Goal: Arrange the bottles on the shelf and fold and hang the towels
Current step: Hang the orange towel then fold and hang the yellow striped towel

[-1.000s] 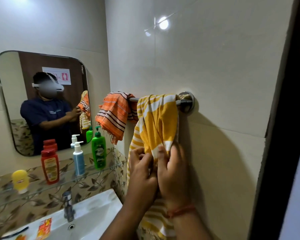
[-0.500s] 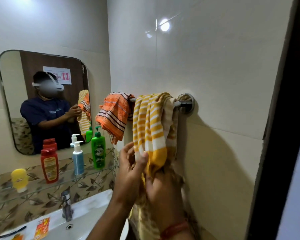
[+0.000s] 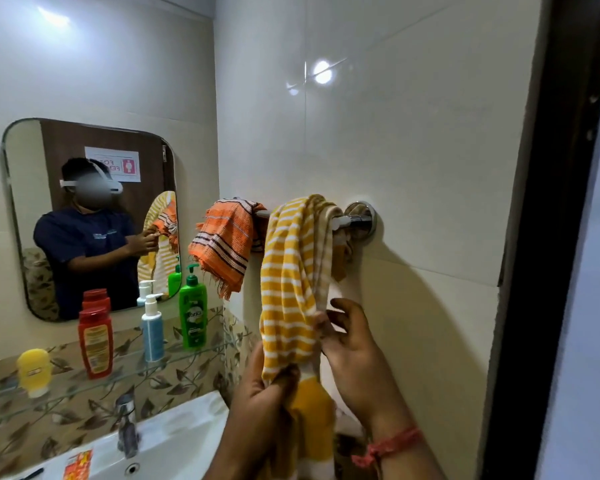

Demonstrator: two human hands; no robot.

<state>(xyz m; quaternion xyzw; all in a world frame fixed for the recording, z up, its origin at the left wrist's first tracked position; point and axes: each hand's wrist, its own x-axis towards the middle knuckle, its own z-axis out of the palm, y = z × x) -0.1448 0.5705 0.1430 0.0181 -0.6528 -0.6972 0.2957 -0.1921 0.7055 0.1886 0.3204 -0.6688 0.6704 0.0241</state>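
A yellow-and-white striped towel (image 3: 291,282) hangs bunched over the chrome towel bar (image 3: 349,220) on the right wall. My left hand (image 3: 262,393) grips the towel's lower part from the left. My right hand (image 3: 352,344) pinches the towel's right edge with thumb and fingertips, the other fingers spread. An orange striped towel (image 3: 224,245) is draped over the bar's left end. On the glass shelf (image 3: 84,382) stand a green pump bottle (image 3: 192,308), a blue-and-white pump bottle (image 3: 152,329), a red bottle (image 3: 95,342) and a small yellow bottle (image 3: 34,370).
A mirror (image 3: 32,188) hangs above the shelf on the far wall. Below the shelf are a white sink (image 3: 174,441) and a chrome tap (image 3: 127,424). A dark door frame (image 3: 541,237) borders the tiled wall on the right.
The yellow towel has gone from spread flat to gathered into a narrow bunch. My left hand dropped lower on it, and my right hand came up to its right edge.
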